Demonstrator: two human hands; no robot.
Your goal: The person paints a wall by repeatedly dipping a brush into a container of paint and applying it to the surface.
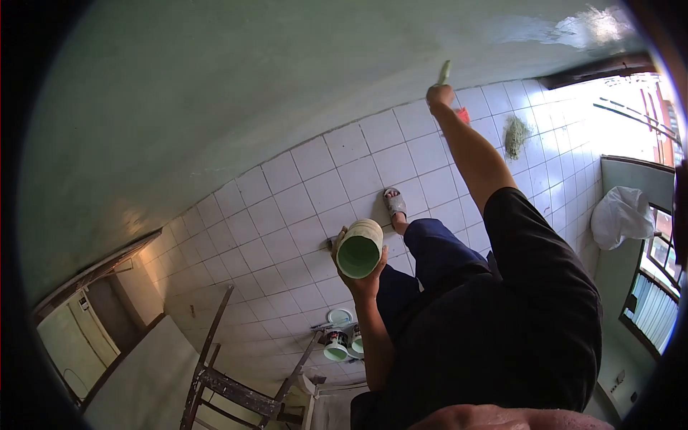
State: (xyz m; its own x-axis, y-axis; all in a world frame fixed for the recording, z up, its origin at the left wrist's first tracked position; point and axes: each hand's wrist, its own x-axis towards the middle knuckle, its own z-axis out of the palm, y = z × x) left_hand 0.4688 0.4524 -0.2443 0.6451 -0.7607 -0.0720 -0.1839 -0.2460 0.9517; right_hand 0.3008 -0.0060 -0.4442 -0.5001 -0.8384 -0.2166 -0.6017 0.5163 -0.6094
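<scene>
My left hand (365, 284) is wrapped around a pale round paint pot (364, 228), held in front of my body with its mouth tilted toward me. Green paint (358, 256) shows inside it. Far out at arm's length, my right hand (440, 94) is closed around a paintbrush (445, 72) with a pale green tip end. The brush is at the green wall (272, 93), low down near where it meets the floor; whether its bristles touch the wall, I cannot tell. A shiny patch (602, 25) marks the wall further right.
White tiles cover the floor (351, 158). A heap of greenish scraps (514, 137) and a red object (463, 115) lie near my right arm. Paint buckets (335, 347) stand behind, beside a dark wooden frame (240, 393). A white bag (622, 217) hangs at right, near a window.
</scene>
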